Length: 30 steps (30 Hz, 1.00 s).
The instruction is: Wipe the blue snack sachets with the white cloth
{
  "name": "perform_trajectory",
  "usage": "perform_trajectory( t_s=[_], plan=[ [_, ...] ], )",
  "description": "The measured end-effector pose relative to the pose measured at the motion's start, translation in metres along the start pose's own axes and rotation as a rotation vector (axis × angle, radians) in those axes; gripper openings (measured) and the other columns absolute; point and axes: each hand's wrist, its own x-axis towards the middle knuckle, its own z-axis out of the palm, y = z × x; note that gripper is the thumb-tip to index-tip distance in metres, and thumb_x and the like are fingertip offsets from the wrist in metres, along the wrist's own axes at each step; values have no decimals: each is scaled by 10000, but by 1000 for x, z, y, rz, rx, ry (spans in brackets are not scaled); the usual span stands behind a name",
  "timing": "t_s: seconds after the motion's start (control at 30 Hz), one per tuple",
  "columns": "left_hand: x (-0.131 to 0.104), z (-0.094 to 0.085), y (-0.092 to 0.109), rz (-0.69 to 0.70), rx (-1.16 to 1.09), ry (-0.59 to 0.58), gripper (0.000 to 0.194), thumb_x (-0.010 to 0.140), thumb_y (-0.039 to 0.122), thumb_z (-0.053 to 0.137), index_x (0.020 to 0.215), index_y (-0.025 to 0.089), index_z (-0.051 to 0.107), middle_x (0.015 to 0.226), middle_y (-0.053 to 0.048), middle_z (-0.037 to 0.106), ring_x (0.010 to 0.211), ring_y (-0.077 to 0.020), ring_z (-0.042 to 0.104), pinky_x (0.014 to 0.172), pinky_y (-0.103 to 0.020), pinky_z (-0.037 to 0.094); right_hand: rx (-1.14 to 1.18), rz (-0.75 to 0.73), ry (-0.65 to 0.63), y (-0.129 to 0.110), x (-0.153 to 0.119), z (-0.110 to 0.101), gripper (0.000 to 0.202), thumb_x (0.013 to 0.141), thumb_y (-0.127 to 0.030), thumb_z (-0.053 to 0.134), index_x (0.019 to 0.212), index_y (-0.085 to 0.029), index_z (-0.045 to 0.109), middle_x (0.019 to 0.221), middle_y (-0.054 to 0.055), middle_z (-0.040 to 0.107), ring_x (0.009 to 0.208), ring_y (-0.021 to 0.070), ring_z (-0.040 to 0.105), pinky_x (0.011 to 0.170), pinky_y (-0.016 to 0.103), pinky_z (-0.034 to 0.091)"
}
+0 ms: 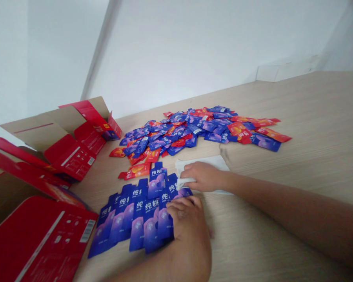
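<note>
My right hand (204,176) is closed on a white cloth (219,161), a folded sheet lying partly under it on the table. Its fingertips are close to the upper right end of a group of blue packets (138,213), flat, marked with white characters and laid overlapping in rough rows. At the right side of that group, my left hand (190,225) presses down with bent fingers on a blue packet (166,221); its thumb is mostly hidden. An orange-red packet (137,170) rests just above the rows.
A loose heap of blue and red packets (176,135) spreads across the far side of the wood-grain table (282,219). Red cardboard boxes with raised flaps stand at the left, one near (55,239) and one farther back (73,154). Behind the table is a white wall (194,51).
</note>
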Motion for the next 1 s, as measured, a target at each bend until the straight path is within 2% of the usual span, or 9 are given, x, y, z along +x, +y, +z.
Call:
perform_trajectory(
  t_s=[0.2,0.47,0.73,1.0],
  plan=[
    [0,2,1,3,-3,3,872,419,596,756,1128,124,572,1099,-291,625,988,-476,571,801,-516,374,72,-157,-33,-1,-4,-1,175,825,-322,531,868,-173,614,843,46,606,799,186,556,673,265,372],
    [0,2,2,-3,-11,-15,837,423,560,765,1096,99,579,1088,-310,622,990,-484,568,791,-521,380,4,-12,-3,0,0,-2,191,838,-301,500,902,-170,623,870,61,608,750,184,556,658,278,365],
    [2,1,1,10,-27,-38,857,399,572,771,1105,129,574,1102,-290,623,981,-494,567,788,-531,376,60,-114,-41,-3,-4,-3,150,778,-283,550,861,-176,616,843,45,615,800,194,560,681,273,381],
    [1,4,2,-8,-15,6,865,387,560,777,1107,120,582,1071,-273,641,970,-479,575,790,-525,378,-49,94,15,3,0,0,227,826,-293,514,979,-167,625,920,82,618,783,199,564,668,288,372]
  ],
)
